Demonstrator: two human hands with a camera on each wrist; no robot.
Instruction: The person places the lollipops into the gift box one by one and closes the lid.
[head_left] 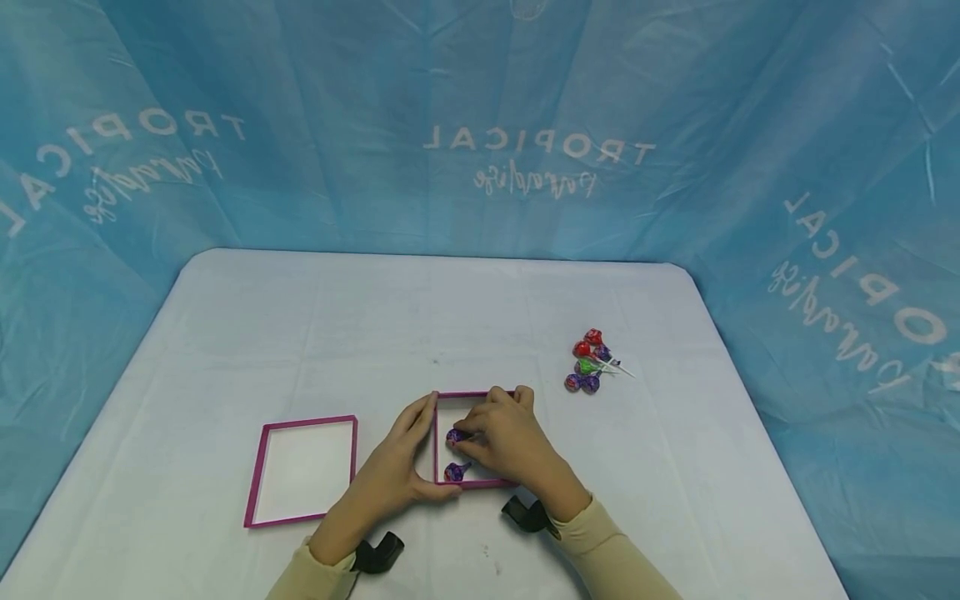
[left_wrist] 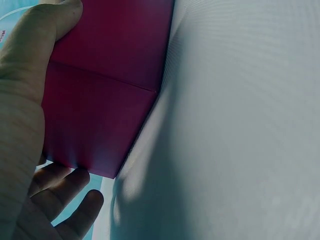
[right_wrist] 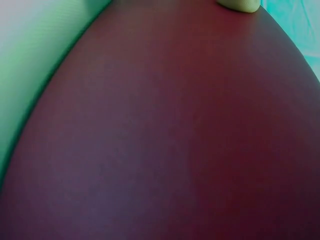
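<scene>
A shallow square box (head_left: 436,442) with magenta walls and a white inside lies in front of me. My left hand (head_left: 393,467) holds its near-left corner, fingers along the left wall and thumb at the front wall. The left wrist view shows the thumb over the magenta wall (left_wrist: 95,120). Inside the box, my right hand (head_left: 510,433) pinches a purple-wrapped lollipop (head_left: 454,436) between thumb and fingers. Another purple lollipop (head_left: 454,472) lies in the near-left corner. Magenta wall (right_wrist: 150,125) fills most of the right wrist view, with only a fingertip (right_wrist: 240,4) at the top.
To the left lies a second magenta-rimmed square (head_left: 262,475), a box or lid, white inside. Several lollipops (head_left: 585,367) in red, green and purple wrappers are piled right of the box. A white cloth covers the table (head_left: 675,500); blue printed curtains (head_left: 360,125) hang around it.
</scene>
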